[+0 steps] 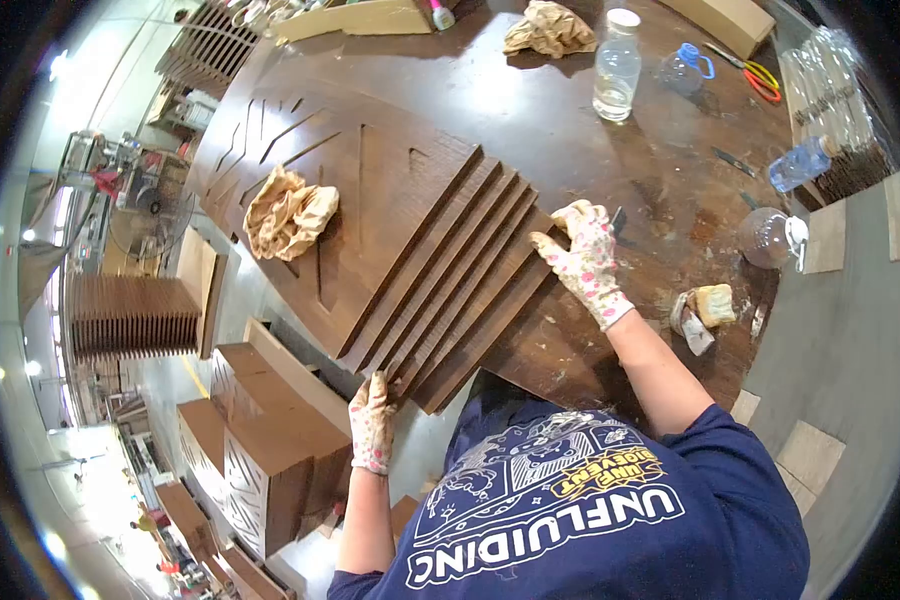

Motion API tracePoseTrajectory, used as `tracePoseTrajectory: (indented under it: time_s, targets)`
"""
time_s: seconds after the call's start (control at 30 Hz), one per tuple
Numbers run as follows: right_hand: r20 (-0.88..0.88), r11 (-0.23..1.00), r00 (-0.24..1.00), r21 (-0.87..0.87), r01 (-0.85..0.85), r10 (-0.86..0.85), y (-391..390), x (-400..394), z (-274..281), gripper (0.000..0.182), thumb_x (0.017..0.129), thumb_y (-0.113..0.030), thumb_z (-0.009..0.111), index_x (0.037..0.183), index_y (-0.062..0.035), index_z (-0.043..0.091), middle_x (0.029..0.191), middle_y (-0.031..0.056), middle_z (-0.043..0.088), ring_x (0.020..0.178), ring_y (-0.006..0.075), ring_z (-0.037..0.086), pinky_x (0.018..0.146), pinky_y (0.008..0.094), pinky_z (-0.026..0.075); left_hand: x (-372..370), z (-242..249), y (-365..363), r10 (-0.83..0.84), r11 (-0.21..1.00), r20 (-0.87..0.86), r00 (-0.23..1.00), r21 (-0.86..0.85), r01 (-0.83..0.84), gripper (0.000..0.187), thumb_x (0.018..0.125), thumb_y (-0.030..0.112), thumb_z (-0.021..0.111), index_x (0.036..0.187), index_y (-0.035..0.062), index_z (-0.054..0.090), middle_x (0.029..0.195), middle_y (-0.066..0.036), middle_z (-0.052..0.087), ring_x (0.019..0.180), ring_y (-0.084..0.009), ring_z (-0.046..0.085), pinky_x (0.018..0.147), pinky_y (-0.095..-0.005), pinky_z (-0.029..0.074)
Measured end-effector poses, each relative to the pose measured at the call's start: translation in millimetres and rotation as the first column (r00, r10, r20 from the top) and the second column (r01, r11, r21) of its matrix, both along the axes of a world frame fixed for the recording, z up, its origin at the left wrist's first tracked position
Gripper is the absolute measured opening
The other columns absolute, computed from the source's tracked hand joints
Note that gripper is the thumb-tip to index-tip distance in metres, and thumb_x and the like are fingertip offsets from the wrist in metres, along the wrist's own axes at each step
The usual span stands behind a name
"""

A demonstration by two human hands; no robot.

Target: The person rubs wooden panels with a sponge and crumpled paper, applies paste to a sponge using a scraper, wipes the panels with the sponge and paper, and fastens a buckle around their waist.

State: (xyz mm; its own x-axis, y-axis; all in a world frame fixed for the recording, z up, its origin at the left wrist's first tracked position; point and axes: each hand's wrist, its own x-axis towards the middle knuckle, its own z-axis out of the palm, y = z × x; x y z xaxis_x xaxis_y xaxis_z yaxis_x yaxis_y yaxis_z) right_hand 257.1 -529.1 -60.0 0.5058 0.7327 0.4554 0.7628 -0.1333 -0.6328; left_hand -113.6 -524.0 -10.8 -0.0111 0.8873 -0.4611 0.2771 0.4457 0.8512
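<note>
A fanned stack of dark brown wooden panels (450, 265) lies stepped across the table in front of me, the near edges staggered. Slots are cut through the top panel (380, 150). My left hand (372, 425), in a white glove with a pink pattern, is closed at the near left corner of the lower panels; its fingertips are partly hidden. At the right end, my right hand (585, 255), gloved alike, grips the edge of a panel between thumb and fingers. A crumpled brown paper wad (290, 213) rests on the top panel.
On the brown table (650, 190) stand a clear bottle (618, 70) and a blue-capped bottle (685, 68). Scissors (760, 80), a jug (770, 238) and a folded rag (710, 305) lie rightward. Stacked panels (135, 315) and boxy brown pieces (280, 410) stand left.
</note>
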Motion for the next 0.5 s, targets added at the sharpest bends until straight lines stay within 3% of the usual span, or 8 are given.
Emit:
tracePoseTrajectory:
  time_s: [0.17,0.2,0.27,0.3,0.33,0.4,0.43,0.5]
  targets:
    - [0.006,0.996,0.998,-0.053,-0.067,0.067,-10.2,-3.8,2.9,0.034,0.071,-0.029,0.078,0.093,-0.0057,0.064,0.095,0.0102,0.059,0.092,0.0309,0.054,0.079,0.0421,0.045,3.8,7.7,6.4,0.056,0.996,0.015,0.998,-0.063,-0.055,0.035,0.093,0.035,0.065,0.108,0.0032,0.062,0.085,0.002,0.062,0.071,-0.0041,0.053,0.056,-0.0196,0.037]
    - [0.006,0.996,0.996,-0.033,-0.084,0.084,-14.4,-6.0,2.7,0.034,0.071,-0.028,0.078,0.093,-0.0056,0.064,0.095,0.0103,0.059,0.091,0.0307,0.054,0.078,0.0419,0.045,-6.7,2.7,12.3,0.040,0.991,-0.027,0.999,-0.130,-0.043,0.037,0.092,0.033,0.066,0.112,0.0026,0.060,0.095,0.000,0.064,0.080,-0.0065,0.059,0.063,-0.0207,0.046]
    - [-0.019,0.993,0.993,0.012,-0.119,0.119,-20.6,-10.7,6.2,0.027,0.075,-0.020,0.076,0.093,-0.0045,0.063,0.091,0.0107,0.060,0.085,0.0310,0.058,0.072,0.0390,0.048,-10.2,-11.6,8.7,0.067,0.995,0.184,0.981,-0.078,-0.054,0.048,0.091,0.041,0.064,0.119,0.0025,0.057,0.103,-0.006,0.064,0.088,-0.0152,0.062,0.073,-0.0299,0.051]
    - [-0.146,0.993,0.983,0.004,-0.116,0.115,-23.0,-14.0,7.3,0.024,0.077,-0.019,0.074,0.093,-0.0039,0.063,0.091,0.0110,0.061,0.084,0.0311,0.060,0.070,0.0384,0.048,-5.6,-9.2,8.8,0.071,0.997,0.285,0.956,-0.054,-0.058,0.054,0.091,0.046,0.063,0.122,0.0024,0.056,0.108,-0.009,0.064,0.091,-0.0196,0.064,0.078,-0.0345,0.053]
    - [-0.271,0.994,0.957,-0.003,-0.110,0.105,-25.0,-17.2,8.6,0.021,0.079,-0.017,0.073,0.092,-0.0034,0.062,0.091,0.0112,0.062,0.082,0.0312,0.062,0.069,0.0379,0.049,-5.8,2.0,11.7,0.095,0.984,0.317,0.943,-0.174,-0.041,0.064,0.090,0.052,0.059,0.134,0.0058,0.048,0.124,-0.013,0.059,0.111,-0.0266,0.060,0.094,-0.0429,0.051]
    - [-0.489,0.984,0.869,-0.105,-0.141,0.073,-27.1,-19.4,17.3,0.019,0.086,-0.014,0.068,0.099,-0.0022,0.059,0.092,0.0136,0.065,0.073,0.0292,0.068,0.061,0.0337,0.052,2.4,14.9,15.0,0.150,0.978,0.409,0.900,-0.196,-0.074,0.066,0.091,0.055,0.056,0.135,0.0077,0.047,0.125,-0.013,0.058,0.112,-0.0277,0.059,0.094,-0.0439,0.051]
    - [-0.705,0.988,0.708,-0.089,-0.129,0.029,-26.2,-20.8,22.9,0.022,0.087,-0.015,0.068,0.102,-0.0018,0.058,0.093,0.0139,0.065,0.072,0.0276,0.068,0.059,0.0328,0.052,4.5,16.2,16.2,0.181,0.973,0.454,0.873,-0.209,-0.093,0.066,0.091,0.057,0.055,0.135,0.0086,0.047,0.126,-0.013,0.057,0.112,-0.0283,0.058,0.094,-0.0444,0.051]
    - [-0.970,0.993,0.240,-0.070,-0.095,-0.045,-25.6,-26.6,30.0,0.028,0.088,-0.016,0.067,0.108,-0.0010,0.054,0.094,0.0145,0.066,0.070,0.0245,0.068,0.057,0.0309,0.054,0.0,8.3,17.0,0.145,0.981,0.420,0.896,-0.178,-0.075,0.068,0.091,0.058,0.053,0.137,0.0083,0.043,0.131,-0.014,0.053,0.114,-0.0294,0.056,0.097,-0.0461,0.050]
